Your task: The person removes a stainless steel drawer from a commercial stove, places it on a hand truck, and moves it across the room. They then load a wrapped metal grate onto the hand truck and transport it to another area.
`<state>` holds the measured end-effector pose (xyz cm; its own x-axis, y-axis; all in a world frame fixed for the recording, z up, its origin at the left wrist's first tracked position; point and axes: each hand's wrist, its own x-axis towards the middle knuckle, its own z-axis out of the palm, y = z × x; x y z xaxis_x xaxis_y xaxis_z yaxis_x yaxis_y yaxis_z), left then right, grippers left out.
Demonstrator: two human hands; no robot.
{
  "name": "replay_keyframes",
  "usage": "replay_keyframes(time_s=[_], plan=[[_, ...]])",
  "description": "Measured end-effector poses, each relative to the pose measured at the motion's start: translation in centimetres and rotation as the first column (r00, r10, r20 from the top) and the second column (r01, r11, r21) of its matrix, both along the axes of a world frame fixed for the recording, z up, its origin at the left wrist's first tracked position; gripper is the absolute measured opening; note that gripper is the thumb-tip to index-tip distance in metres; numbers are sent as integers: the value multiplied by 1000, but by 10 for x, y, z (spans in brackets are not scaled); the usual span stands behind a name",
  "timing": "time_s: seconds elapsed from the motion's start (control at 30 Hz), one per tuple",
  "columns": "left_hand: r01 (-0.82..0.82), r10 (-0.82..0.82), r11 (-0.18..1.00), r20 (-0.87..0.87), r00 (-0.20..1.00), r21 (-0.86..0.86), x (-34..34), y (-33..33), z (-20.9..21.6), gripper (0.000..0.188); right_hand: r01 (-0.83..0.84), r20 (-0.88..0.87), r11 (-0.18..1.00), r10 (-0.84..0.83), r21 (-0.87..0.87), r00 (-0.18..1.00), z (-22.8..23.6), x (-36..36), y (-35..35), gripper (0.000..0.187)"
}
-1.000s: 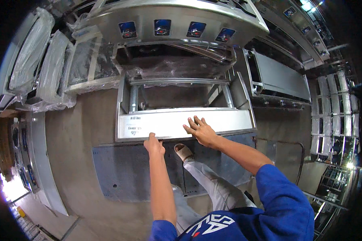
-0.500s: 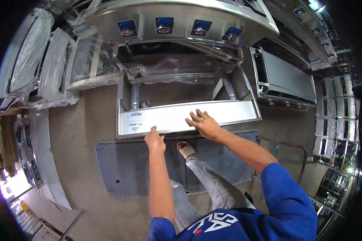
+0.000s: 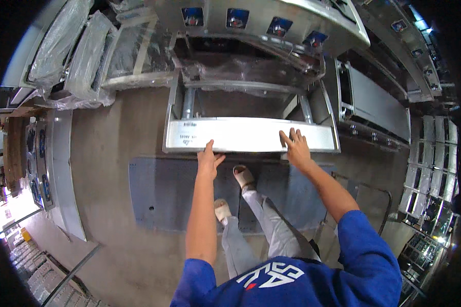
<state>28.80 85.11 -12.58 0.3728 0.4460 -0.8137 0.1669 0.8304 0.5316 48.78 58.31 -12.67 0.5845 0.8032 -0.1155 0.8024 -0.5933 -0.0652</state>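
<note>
- I have the white panel [image 3: 251,134] just above the middle of my view, at 12 o'clock, running crosswise along the near side of an open metal frame [image 3: 174,105].
- I see the left hand [image 3: 207,160] close to centre at 9 o'clock, at the panel's near edge. Its forefinger points up onto the white face and its thumb stands apart; I cannot tell whether it grips the edge.
- I see the right hand [image 3: 297,149] at 3 o'clock, fingers spread apart, the tips resting on the panel toward its right end.
- Beyond the frame, at 12 o'clock, I find a metal stove [image 3: 212,26] with a row of knobs [image 3: 237,20].
- Wrapped units [image 3: 90,57] in clear plastic stand at 10 o'clock, and a silver cabinet [image 3: 376,100] at 2 o'clock.
- At 6 o'clock, both sandalled feet [image 3: 245,177] are over a dark board [image 3: 174,189] on the brown floor [image 3: 102,148].
</note>
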Motion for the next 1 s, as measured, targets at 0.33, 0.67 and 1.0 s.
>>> replay_keyframes(time_s=[0.33,0.67,1.0], plan=[[491,73,459,-583,809,740,12,-25,7,104,4,-34,1000,-3,6,999,-6,25,8,71],[900,-240,-236,-920,310,365,32,-24,14,98,1,8,997,-1,82,1000,-16,22,4,65],[890,-248,-234,-909,334,391,25,-23,12,77,-7,104,992,-7,128,995,-23,13,0,61]])
